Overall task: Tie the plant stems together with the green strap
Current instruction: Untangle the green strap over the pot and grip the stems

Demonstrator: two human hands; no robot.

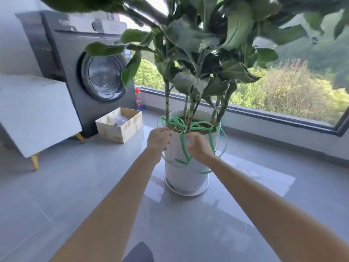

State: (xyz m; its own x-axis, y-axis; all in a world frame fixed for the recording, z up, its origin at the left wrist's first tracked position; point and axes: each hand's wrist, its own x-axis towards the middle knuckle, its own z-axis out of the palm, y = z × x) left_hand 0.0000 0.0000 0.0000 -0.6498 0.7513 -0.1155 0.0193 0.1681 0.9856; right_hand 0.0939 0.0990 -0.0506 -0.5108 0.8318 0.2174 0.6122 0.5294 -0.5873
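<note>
A tall leafy plant with several thin stems (189, 108) grows from a white ribbed pot (181, 173) on the floor. A long green strap (184, 146) lies in loose loops around the stem bases, over the pot's rim and down its front. My left hand (158, 138) is at the rim's left side with its fingers curled around the strap. My right hand (198, 146) hovers in front of the pot with curled fingers, and the strap runs by its fingertips. Whether it grips the strap is not clear.
A grey washing machine (85, 72) stands at the back left, with a white cabinet (34, 114) beside it. An open cardboard box (120, 124) and a red-capped bottle (138, 99) sit on the floor. A low window ledge (273, 118) runs behind the pot.
</note>
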